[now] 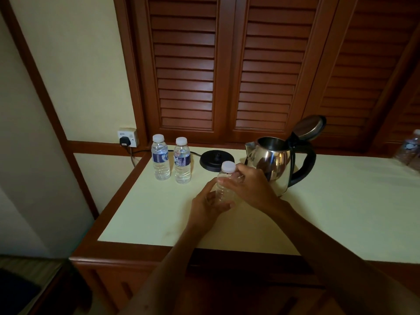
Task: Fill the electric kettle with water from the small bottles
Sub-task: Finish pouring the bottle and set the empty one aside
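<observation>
Louvred shutters back the counter (318, 201) as left hand (208, 206) grips a bottle (223, 189), right hand (251, 186) fingers curled below its cap (228, 166); squeezing while uncapping could spill water beside the open kettle (272, 164).

Left hand (208, 206): we see it low, fingers curled round the base of a small bottle (225, 187) | Right hand (248, 186): reaches across from the right, fingers pinching near the cap, apparently | Forearms: both bare, converging from the lower edge
</observation>
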### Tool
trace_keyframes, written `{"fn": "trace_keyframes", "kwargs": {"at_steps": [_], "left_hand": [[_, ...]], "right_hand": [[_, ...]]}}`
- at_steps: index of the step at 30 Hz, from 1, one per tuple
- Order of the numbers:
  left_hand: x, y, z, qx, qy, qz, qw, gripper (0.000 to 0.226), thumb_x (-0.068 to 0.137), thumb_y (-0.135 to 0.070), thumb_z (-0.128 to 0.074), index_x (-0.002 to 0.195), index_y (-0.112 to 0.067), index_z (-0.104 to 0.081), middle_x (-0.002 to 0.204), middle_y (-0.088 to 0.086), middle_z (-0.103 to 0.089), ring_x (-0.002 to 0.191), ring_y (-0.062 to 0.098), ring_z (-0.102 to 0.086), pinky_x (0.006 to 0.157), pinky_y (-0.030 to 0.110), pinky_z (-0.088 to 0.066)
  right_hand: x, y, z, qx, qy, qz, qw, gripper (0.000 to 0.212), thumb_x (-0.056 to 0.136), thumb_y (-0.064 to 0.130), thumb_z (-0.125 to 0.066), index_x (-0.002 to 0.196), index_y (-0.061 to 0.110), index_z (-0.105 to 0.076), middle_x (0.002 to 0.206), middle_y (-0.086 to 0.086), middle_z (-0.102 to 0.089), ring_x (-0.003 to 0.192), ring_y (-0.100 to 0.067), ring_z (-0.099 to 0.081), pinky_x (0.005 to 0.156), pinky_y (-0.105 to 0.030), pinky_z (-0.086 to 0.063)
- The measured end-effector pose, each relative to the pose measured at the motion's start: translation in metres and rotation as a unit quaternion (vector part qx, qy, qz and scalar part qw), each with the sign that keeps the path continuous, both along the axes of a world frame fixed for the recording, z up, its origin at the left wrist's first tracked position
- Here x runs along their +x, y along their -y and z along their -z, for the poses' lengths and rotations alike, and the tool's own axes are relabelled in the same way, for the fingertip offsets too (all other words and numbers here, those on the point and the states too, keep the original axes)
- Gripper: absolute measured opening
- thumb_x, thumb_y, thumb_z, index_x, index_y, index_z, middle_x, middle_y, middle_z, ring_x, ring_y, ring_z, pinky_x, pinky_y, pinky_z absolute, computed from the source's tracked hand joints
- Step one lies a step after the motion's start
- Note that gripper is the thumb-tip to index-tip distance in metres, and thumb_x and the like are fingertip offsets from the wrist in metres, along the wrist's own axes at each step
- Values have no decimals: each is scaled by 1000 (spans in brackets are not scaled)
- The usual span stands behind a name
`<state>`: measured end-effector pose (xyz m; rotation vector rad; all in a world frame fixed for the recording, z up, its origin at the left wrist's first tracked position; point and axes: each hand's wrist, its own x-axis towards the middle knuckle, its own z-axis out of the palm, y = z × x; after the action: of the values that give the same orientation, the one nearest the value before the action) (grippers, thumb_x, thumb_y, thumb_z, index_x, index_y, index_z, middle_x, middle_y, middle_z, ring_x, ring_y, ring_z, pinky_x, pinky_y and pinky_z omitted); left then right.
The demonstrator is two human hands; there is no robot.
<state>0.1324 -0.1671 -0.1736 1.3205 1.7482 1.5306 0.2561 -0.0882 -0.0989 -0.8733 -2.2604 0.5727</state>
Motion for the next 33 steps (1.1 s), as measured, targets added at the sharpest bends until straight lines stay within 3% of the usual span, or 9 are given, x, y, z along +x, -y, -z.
{"fn": "trace_keyframes", "kwargs": {"at_steps": [2,4,7,10,13,18,23,26,33], "left_hand": [[4,0,-3,-26,-19,0,999,72,81,-24,-80,138,-41,-39,130,-9,-62,123,17,-59,97,23,-44],[10,0,-6,-83,-74,1,994,82,83,-32,-77,149,-33,-29,142,-3,-55,129,21,-54,103,28,-41],[17,-1,-4,-132,-164,10,978,82,84,-37,-76,151,-32,-28,142,0,-56,127,20,-54,103,26,-39],[28,-2,-3,-137,-264,-15,955,62,85,-37,-73,141,-29,-47,134,-1,-62,120,16,-58,98,21,-40],[62,-14,-6,-148,-311,-37,938,50,90,-41,-65,137,-30,-52,133,-4,-61,120,16,-55,100,28,-42],[156,-66,-8,-131,-306,-9,943,33,93,-37,-58,124,-28,-63,129,-6,-61,118,18,-57,96,30,-43],[240,-146,-14,-137,-364,58,919,32,90,-35,-55,118,-26,-68,123,-5,-64,113,19,-60,93,33,-50],[279,-199,-19,-148,-395,75,904,32,91,-34,-56,120,-28,-67,125,-5,-64,113,20,-59,91,31,-50],[333,-324,-16,-154,-435,69,884,37,90,-43,-57,122,-29,-66,125,-6,-67,118,17,-60,97,33,-48]], "right_hand": [[4,1,3,-23,14,-21,999,44,79,49,-70,102,13,-60,78,10,-62,72,-10,-61,64,-27,-52],[9,1,4,-23,26,-14,999,46,80,42,-72,111,10,-59,92,2,-67,83,-14,-64,71,-27,-54],[26,-4,4,-1,20,3,1000,43,81,33,-72,113,8,-58,103,-7,-67,91,-18,-64,77,-22,-51],[60,-10,2,-30,16,7,999,32,82,26,-71,107,10,-57,93,-2,-66,83,-12,-63,68,-12,-45],[107,-25,7,-95,4,21,995,23,84,26,-70,97,24,-51,81,13,-60,74,-2,-60,58,-8,-42],[202,-66,22,-86,-39,94,991,47,75,28,-78,106,28,-43,92,14,-56,80,-2,-57,66,-15,-44],[299,-139,30,-90,-45,144,984,64,75,31,-79,126,19,-42,109,9,-55,92,-14,-60,76,-22,-48],[351,-191,33,-97,-54,186,976,65,76,31,-78,128,17,-43,109,9,-55,92,-12,-57,75,-20,-47],[418,-308,44,-130,-104,239,957,62,79,31,-76,129,11,-47,129,-5,-57,112,-22,-56,94,-34,-46]]}}
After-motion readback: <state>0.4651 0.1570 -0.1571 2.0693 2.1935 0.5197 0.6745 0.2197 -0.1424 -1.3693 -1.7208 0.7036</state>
